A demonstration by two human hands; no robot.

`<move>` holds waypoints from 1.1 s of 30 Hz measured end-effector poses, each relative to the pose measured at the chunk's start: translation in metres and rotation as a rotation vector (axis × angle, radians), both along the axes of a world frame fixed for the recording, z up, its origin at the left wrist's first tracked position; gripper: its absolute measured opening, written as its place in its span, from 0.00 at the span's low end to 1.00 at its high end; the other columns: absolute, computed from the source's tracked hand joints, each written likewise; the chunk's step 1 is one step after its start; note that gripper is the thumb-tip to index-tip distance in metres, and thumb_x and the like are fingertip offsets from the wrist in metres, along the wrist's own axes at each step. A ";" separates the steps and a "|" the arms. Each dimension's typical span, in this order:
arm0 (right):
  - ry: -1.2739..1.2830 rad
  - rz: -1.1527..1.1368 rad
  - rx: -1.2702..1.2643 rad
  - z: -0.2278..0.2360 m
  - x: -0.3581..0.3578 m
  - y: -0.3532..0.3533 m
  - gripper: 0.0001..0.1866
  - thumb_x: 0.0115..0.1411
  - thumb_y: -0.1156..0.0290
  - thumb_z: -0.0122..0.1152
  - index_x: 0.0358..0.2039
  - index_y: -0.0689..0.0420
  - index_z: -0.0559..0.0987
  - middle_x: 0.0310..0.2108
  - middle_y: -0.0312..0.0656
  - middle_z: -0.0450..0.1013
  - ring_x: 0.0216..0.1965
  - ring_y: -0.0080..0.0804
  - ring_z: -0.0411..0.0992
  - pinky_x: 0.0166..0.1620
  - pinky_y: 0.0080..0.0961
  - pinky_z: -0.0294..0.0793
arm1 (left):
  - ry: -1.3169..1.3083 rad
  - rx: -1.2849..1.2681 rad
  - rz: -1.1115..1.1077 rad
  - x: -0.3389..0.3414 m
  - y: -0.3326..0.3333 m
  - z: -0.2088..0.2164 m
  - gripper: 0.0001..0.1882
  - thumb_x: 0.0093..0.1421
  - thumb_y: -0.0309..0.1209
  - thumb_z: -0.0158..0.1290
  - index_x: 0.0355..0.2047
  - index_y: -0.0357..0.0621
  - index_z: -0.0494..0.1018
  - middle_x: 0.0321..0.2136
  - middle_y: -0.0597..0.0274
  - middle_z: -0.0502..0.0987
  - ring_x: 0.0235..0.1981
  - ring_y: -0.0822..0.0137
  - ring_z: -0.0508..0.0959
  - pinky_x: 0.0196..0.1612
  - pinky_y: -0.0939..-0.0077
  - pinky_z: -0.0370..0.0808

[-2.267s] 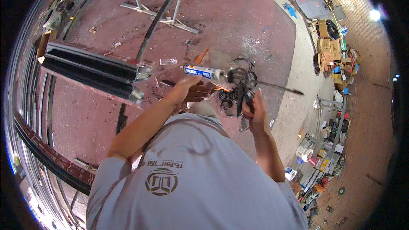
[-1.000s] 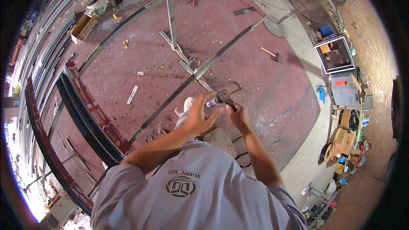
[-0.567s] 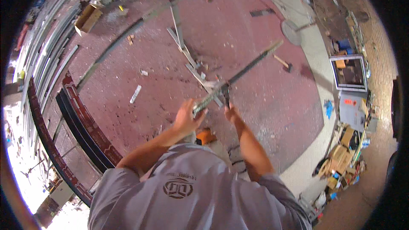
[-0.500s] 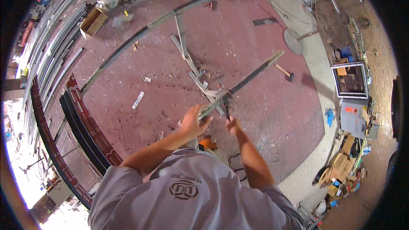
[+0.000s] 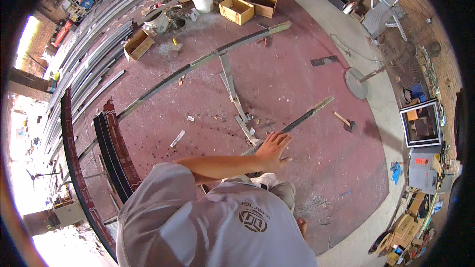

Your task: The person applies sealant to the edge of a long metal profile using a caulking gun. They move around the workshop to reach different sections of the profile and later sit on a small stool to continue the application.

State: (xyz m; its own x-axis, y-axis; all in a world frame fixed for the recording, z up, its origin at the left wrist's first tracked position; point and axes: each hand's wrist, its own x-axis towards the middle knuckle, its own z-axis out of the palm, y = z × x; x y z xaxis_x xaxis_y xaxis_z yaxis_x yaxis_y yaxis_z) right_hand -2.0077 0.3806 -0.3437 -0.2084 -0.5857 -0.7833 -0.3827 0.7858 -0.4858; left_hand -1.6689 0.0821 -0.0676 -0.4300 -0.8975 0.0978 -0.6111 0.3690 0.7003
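Note:
My left hand (image 5: 273, 151) reaches across in front of me with its fingers spread, over a long narrow bar (image 5: 310, 112). Whether the palm rests on that bar cannot be made out. Only a small bit of my right hand (image 5: 302, 225) shows beside my shirt; its fingers are hidden, and so is anything in them. Thin strips (image 5: 231, 88) run from near the left hand to a second long bar (image 5: 198, 62) farther off. On the floor to the right of the near bar lies a mallet (image 5: 346, 121) with a pale handle and dark head.
Dark, curved-looking profiles (image 5: 110, 143) stand at my left, with long metal lengths (image 5: 94, 44) beyond. Wooden boxes (image 5: 237, 11) and a white bucket (image 5: 203, 1) are at the back. At right are a fan's round base (image 5: 356, 83) and a framed panel (image 5: 421, 123).
My left hand has let go of the near bar and moved right, fingers spreading. My right hand has drawn back toward my body; the dark tool it held is out of sight.

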 end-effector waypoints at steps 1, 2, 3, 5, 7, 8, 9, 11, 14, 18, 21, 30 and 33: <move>-0.037 0.000 0.002 -0.004 0.009 -0.017 0.09 0.59 0.66 0.54 0.27 0.56 0.77 0.24 0.36 0.73 0.26 0.33 0.72 0.30 0.35 0.72 | -0.037 0.042 0.003 -0.007 -0.002 -0.003 0.41 0.55 0.45 0.59 0.64 0.40 0.56 0.61 0.45 0.61 0.65 0.46 0.57 0.70 0.49 0.49; -0.071 0.007 0.006 -0.006 0.016 -0.034 0.09 0.59 0.66 0.54 0.27 0.56 0.77 0.24 0.37 0.73 0.26 0.33 0.72 0.30 0.35 0.72 | -0.077 0.078 0.012 -0.015 -0.004 -0.007 0.41 0.56 0.45 0.59 0.64 0.40 0.56 0.61 0.45 0.61 0.65 0.46 0.58 0.70 0.48 0.49; -0.105 0.021 0.015 -0.005 0.019 -0.050 0.09 0.59 0.66 0.53 0.27 0.57 0.77 0.24 0.37 0.73 0.25 0.33 0.72 0.29 0.34 0.72 | -0.150 0.124 0.000 -0.022 -0.006 -0.011 0.44 0.57 0.48 0.57 0.66 0.41 0.52 0.62 0.45 0.61 0.65 0.46 0.59 0.70 0.48 0.47; -0.159 0.069 0.030 0.001 0.004 -0.073 0.10 0.60 0.65 0.52 0.28 0.57 0.76 0.23 0.38 0.73 0.25 0.32 0.72 0.28 0.34 0.72 | -0.219 0.179 0.035 -0.038 -0.006 -0.017 0.45 0.58 0.50 0.55 0.67 0.41 0.50 0.62 0.44 0.62 0.64 0.46 0.61 0.70 0.47 0.47; -0.182 0.109 0.054 0.007 -0.041 -0.087 0.10 0.60 0.65 0.52 0.28 0.58 0.76 0.23 0.39 0.73 0.24 0.32 0.72 0.27 0.34 0.72 | -0.352 0.233 0.050 -0.056 -0.004 -0.020 0.46 0.59 0.51 0.53 0.69 0.41 0.47 0.60 0.42 0.65 0.62 0.46 0.65 0.70 0.47 0.46; -0.184 0.126 0.065 0.009 -0.072 -0.096 0.11 0.61 0.65 0.51 0.28 0.58 0.76 0.23 0.39 0.73 0.24 0.32 0.72 0.27 0.33 0.72 | -0.352 0.288 0.062 -0.065 -0.005 -0.020 0.45 0.60 0.51 0.53 0.69 0.41 0.48 0.59 0.42 0.66 0.62 0.46 0.66 0.70 0.48 0.46; -0.185 0.139 0.081 0.010 -0.107 -0.107 0.11 0.61 0.65 0.51 0.29 0.58 0.76 0.23 0.39 0.73 0.24 0.32 0.72 0.26 0.33 0.72 | -0.377 0.367 0.070 -0.076 -0.005 -0.019 0.45 0.60 0.51 0.52 0.69 0.40 0.48 0.58 0.42 0.67 0.61 0.47 0.66 0.70 0.48 0.46; -0.174 0.143 0.086 0.008 -0.179 -0.141 0.12 0.62 0.65 0.50 0.29 0.59 0.76 0.23 0.40 0.73 0.23 0.32 0.72 0.25 0.33 0.72 | -0.496 0.447 0.098 -0.103 -0.001 -0.012 0.42 0.62 0.52 0.50 0.68 0.39 0.51 0.56 0.43 0.70 0.59 0.48 0.68 0.70 0.50 0.49; -0.116 0.167 -0.008 -0.001 -0.268 -0.231 0.13 0.62 0.64 0.49 0.30 0.60 0.76 0.22 0.42 0.73 0.23 0.31 0.72 0.24 0.32 0.72 | -0.394 0.444 0.192 -0.152 0.008 0.002 0.41 0.62 0.53 0.49 0.66 0.37 0.55 0.55 0.43 0.71 0.59 0.47 0.69 0.68 0.49 0.50; -0.097 0.158 -0.163 0.012 -0.358 -0.382 0.11 0.65 0.68 0.48 0.31 0.60 0.75 0.17 0.40 0.70 0.17 0.27 0.69 0.21 0.27 0.68 | -0.078 0.434 0.210 -0.176 0.028 0.018 0.33 0.63 0.51 0.51 0.64 0.50 0.62 0.57 0.48 0.70 0.57 0.46 0.70 0.61 0.54 0.65; -0.059 0.154 -0.198 0.035 -0.385 -0.456 0.12 0.65 0.66 0.48 0.37 0.61 0.74 0.16 0.41 0.70 0.15 0.29 0.68 0.21 0.27 0.70 | -0.141 0.416 0.399 -0.158 0.052 0.023 0.18 0.63 0.46 0.52 0.43 0.47 0.76 0.40 0.47 0.78 0.40 0.45 0.78 0.43 0.55 0.75; 0.024 0.704 -0.341 0.023 -0.294 -0.465 0.15 0.67 0.65 0.50 0.45 0.63 0.77 0.25 0.47 0.76 0.25 0.38 0.77 0.28 0.36 0.77 | -0.079 0.512 0.766 -0.137 0.135 -0.039 0.13 0.60 0.37 0.50 0.42 0.46 0.76 0.28 0.49 0.80 0.33 0.45 0.80 0.35 0.51 0.74; 0.040 0.907 -0.242 0.026 -0.266 -0.430 0.14 0.65 0.65 0.52 0.45 0.61 0.77 0.26 0.47 0.76 0.27 0.39 0.77 0.29 0.36 0.77 | -0.012 0.535 0.703 -0.145 0.147 -0.066 0.15 0.58 0.36 0.51 0.46 0.47 0.74 0.32 0.47 0.80 0.35 0.44 0.80 0.37 0.51 0.75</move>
State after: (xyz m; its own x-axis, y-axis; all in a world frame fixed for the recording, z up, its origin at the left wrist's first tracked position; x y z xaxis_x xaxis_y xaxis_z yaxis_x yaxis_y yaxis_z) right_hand -2.2739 -0.0493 -0.3175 0.3836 -0.6836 -0.6209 -0.8192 0.0585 -0.5705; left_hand -1.8135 0.2294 -0.1332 0.2404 -0.8787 -0.4124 -0.5815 -0.4705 0.6637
